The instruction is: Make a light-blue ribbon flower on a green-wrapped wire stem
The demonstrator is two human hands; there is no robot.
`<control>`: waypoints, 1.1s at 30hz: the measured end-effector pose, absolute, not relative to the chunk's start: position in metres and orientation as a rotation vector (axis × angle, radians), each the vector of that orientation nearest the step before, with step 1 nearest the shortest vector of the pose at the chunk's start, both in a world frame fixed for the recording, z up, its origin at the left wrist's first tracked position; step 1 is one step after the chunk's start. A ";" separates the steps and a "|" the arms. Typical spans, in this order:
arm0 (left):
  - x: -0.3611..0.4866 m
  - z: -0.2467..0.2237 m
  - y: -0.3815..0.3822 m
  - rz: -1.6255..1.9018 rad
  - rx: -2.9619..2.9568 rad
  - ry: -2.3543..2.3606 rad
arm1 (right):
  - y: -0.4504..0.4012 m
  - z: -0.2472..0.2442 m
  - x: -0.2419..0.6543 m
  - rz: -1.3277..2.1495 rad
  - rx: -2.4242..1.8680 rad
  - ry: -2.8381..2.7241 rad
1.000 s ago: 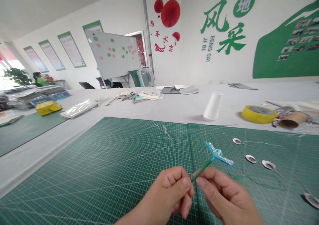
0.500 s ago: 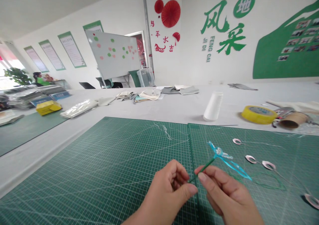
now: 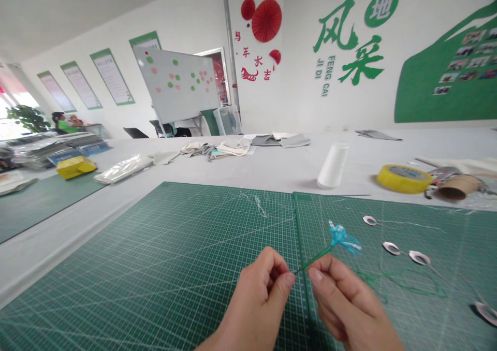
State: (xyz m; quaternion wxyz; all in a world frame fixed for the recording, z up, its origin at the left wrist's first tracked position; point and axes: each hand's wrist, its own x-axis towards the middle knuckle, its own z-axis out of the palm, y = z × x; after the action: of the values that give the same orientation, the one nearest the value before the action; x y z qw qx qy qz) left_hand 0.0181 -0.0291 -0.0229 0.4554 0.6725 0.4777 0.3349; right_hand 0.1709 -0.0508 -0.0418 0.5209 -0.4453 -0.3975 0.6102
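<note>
One thin green stem (image 3: 320, 255), topped by a glossy blue looped flower (image 3: 340, 237), sits nearer the wearer than the white cone of thread (image 3: 332, 165). The left hand (image 3: 259, 294) pinches its lower end; the right hand (image 3: 344, 295) seems to pinch its middle. Flower and stem already look joined; fingers hide whether the lower end is finished. Four flat pink rings (image 3: 412, 255), right of the cone and nearer, lie apart, unjoined to the stem.
</note>
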 end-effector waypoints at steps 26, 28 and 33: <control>0.022 -0.016 -0.028 0.847 1.299 0.928 | -0.052 -0.032 0.168 1.398 -1.071 -0.937; 0.022 -0.018 -0.028 0.826 1.285 0.911 | -0.053 -0.030 0.166 1.399 -1.057 -0.909; 0.022 -0.020 -0.026 0.808 1.270 0.864 | -0.053 -0.028 0.164 1.401 -1.023 -0.869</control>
State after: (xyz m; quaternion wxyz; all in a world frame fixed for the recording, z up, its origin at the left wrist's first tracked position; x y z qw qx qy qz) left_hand 0.0221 -0.0264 -0.0202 0.6466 0.5582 0.3796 0.3554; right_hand 0.1638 -0.0529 -0.0281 0.5650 -0.4350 -0.3696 0.5957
